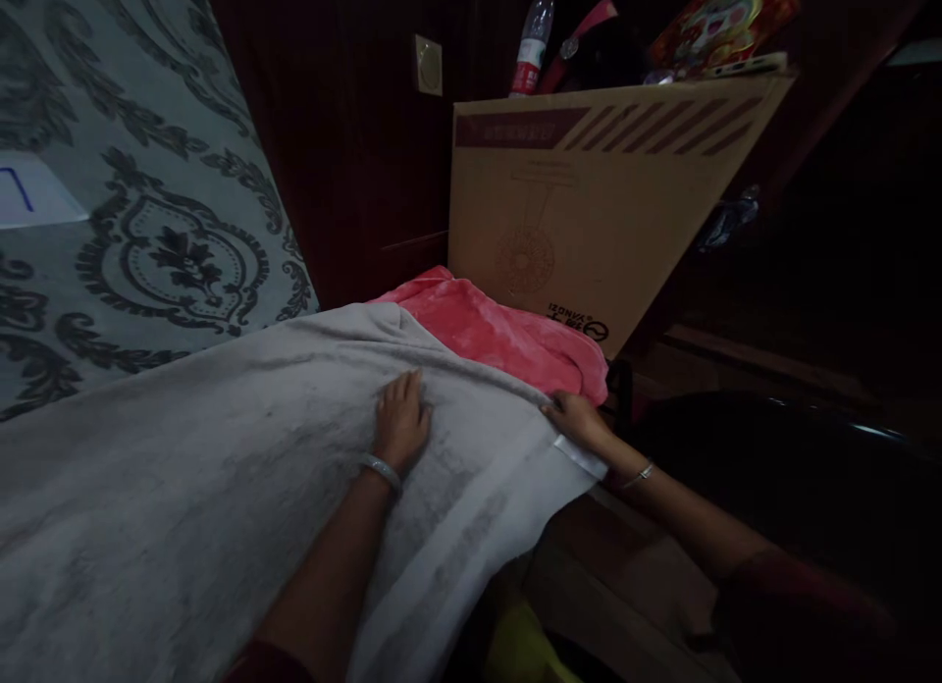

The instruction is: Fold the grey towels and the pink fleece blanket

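A grey plush blanket (280,447) is spread over a surface, hanging down at the front right. My left hand (401,423) lies on the blanket with its fingers stretched out, palm down. At the blanket's right edge, my right hand (579,421) has its fingers closed on the fabric. Just below that hand, a white label (580,457) sticks out from the edge. Red plush fabric (507,341) shows beyond the grey edge, partly covered by it. What lies under the blanket is hidden.
Behind the red fabric stands a large cardboard box (566,222), with a bottle (531,50) and a red picture packet (725,26) on top. Patterned wallpaper (177,241) is at the left, beside dark wood with a wall switch (428,65). A dark round surface (795,467) sits at right.
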`<state>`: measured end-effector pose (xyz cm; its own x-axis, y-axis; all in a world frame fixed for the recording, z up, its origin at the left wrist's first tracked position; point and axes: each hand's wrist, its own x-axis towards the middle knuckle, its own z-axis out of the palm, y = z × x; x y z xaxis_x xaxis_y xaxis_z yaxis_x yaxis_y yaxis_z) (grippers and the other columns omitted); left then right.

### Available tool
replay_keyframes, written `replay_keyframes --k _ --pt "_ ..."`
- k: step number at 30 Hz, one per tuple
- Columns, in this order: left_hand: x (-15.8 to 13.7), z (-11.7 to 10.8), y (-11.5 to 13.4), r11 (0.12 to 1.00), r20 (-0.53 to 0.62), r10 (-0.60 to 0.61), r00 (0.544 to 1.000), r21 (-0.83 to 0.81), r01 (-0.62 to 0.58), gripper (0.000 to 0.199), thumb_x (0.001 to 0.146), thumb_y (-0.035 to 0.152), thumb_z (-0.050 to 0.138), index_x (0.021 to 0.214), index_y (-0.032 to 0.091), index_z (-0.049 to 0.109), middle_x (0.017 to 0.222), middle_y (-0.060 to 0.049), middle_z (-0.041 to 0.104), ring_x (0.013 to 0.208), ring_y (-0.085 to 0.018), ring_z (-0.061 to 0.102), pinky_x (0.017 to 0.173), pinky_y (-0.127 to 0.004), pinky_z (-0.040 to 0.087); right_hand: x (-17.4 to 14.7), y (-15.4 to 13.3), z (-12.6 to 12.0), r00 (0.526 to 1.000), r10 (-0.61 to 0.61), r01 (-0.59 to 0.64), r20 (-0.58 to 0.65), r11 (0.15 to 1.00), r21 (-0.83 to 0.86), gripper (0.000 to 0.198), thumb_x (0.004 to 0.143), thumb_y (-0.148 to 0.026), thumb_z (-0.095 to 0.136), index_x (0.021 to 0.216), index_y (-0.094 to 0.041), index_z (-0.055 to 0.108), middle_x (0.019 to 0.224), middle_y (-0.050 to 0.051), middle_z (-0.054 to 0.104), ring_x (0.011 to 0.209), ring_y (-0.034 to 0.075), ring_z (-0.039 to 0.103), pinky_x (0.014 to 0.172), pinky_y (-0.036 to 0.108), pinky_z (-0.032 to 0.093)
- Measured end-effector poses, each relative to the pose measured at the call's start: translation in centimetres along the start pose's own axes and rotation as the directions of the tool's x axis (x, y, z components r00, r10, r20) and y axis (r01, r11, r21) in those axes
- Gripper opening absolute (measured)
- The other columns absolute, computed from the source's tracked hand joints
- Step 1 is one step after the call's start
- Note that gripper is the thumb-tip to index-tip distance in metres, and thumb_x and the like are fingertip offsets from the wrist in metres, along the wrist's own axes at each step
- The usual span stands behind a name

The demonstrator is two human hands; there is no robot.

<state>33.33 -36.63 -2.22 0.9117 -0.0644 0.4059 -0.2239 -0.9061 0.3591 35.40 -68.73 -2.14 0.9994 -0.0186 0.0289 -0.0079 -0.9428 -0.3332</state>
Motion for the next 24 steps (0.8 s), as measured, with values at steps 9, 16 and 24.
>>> replay_keyframes --k 9,16,24 --pt "-0.8 -0.6 1.0 0.971 0.233 -0.027 0.972 0.237 -0.03 0.055 0.096 0.035 0.046 0.149 0.02 0.048 0.161 -0.013 0.038 0.15 -0.037 0.027 0.12 -0.062 0.02 7.1 -8.8 -1.8 0.978 -0.204 0.19 0.042 0.956 0.222 0.028 0.088 -0.032 0.065 0.11 -0.016 0.07 0.096 0.008 0.073 0.086 0.019 0.065 0.071 0.024 0.043" --pt "0.1 -1.9 -1.9 0.932 -0.006 -0.274 0.962 0.246 0.267 0.053 0.093 0.031 0.048 0.141 0.012 0.055 0.155 -0.026 0.042 0.147 -0.042 0.031 0.116 -0.067 0.021 15.4 -22.1 2.4 0.942 -0.298 0.21 0.153 0.881 0.423 0.02 0.092 -0.023 0.055 0.081 -0.013 0.068 0.064 -0.002 0.059 0.061 0.011 0.05 0.06 0.021 0.038" --pt "0.4 -1.4 -3.8 0.904 0.057 -0.389 0.919 0.217 0.369 0.062 0.091 0.043 0.049 0.147 0.016 0.051 0.158 -0.025 0.038 0.148 -0.048 0.026 0.116 -0.07 0.012 20.8 -29.3 5.3 0.928 -0.299 0.166 0.221 0.864 0.476 0.023 0.087 -0.033 0.067 0.09 -0.011 0.071 0.066 0.005 0.066 0.065 0.019 0.06 0.064 0.03 0.048"
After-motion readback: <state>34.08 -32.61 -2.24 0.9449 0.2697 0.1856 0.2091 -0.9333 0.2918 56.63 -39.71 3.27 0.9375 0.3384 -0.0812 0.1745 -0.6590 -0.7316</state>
